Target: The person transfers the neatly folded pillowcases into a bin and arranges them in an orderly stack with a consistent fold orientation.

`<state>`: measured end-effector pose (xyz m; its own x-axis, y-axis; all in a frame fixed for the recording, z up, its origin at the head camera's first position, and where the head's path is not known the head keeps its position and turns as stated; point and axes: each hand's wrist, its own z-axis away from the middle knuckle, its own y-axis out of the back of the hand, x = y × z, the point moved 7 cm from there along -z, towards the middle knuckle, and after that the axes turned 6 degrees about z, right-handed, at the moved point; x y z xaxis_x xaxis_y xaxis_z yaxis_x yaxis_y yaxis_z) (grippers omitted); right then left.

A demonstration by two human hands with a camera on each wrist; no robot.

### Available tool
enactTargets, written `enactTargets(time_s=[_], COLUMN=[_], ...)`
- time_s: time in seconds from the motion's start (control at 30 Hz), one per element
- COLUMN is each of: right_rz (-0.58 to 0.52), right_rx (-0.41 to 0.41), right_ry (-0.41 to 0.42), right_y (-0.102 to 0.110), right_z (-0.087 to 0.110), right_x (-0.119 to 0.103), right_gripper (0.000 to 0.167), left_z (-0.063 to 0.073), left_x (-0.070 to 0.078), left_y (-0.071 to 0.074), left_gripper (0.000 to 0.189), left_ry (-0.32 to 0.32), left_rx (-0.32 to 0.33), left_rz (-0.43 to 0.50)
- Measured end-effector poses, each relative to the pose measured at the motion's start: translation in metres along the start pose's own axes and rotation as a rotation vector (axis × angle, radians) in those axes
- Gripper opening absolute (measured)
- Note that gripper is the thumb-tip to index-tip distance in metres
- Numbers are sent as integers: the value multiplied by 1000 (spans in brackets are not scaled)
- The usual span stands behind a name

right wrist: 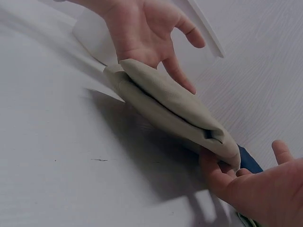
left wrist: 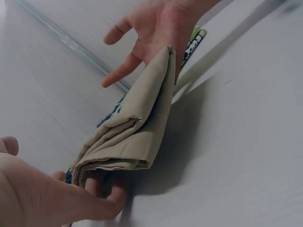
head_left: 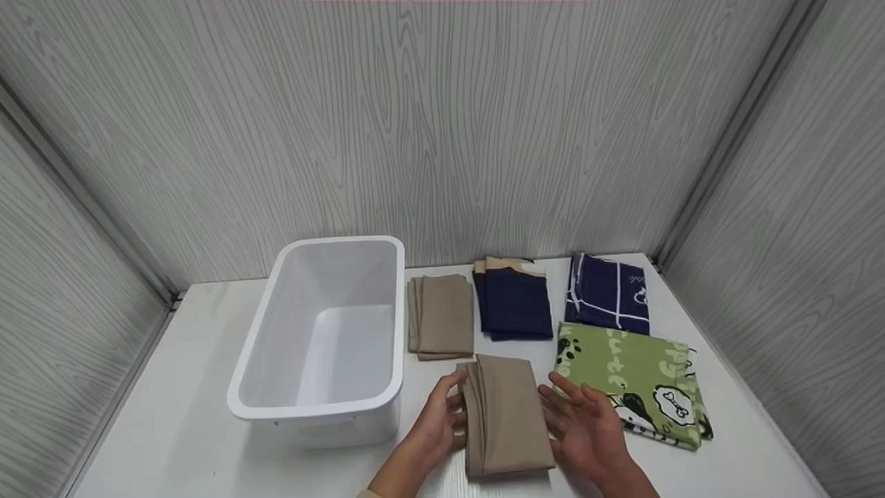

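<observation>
Between both hands is a folded beige cloth (head_left: 510, 418), layered thickly along its left side. My left hand (head_left: 434, 423) is at its left edge; in the left wrist view the left fingers (left wrist: 115, 201) reach under the cloth while the thumb stands off it. At the opposite edge, my right hand (head_left: 588, 436) has its palm turned up and its fingertips under the border. The right wrist view shows these fingers (right wrist: 215, 175) below the fold, with the thumb apart. A shadow lies beneath the cloth, which is tilted and raised over the white table (head_left: 187, 387).
A deep white bin (head_left: 238, 373) stands left of the hands. Behind the cloth lie another folded beige cloth (head_left: 446, 315) and a navy and tan one (head_left: 517, 304). Farther right are a navy cloth with white lines (head_left: 601, 290) and a green printed cloth (head_left: 639, 366). Panel walls (head_left: 442, 138) surround the table.
</observation>
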<state>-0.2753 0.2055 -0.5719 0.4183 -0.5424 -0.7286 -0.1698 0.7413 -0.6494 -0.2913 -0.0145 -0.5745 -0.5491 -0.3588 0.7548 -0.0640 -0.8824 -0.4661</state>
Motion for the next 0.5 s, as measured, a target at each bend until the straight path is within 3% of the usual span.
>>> enactTargets(time_s=[0.23, 0.5], right_rz=[15, 32], right_rx=[11, -27], right_ry=[-34, -86], right_y=[1, -1], right_z=[-2, -3], right_x=[1, 3], right_gripper=[57, 58], left_z=[-3, -5], left_x=[0, 1], left_y=[2, 2], left_gripper=[79, 74], left_ry=[-8, -27], left_rx=[-10, -59], left_rz=[6, -69])
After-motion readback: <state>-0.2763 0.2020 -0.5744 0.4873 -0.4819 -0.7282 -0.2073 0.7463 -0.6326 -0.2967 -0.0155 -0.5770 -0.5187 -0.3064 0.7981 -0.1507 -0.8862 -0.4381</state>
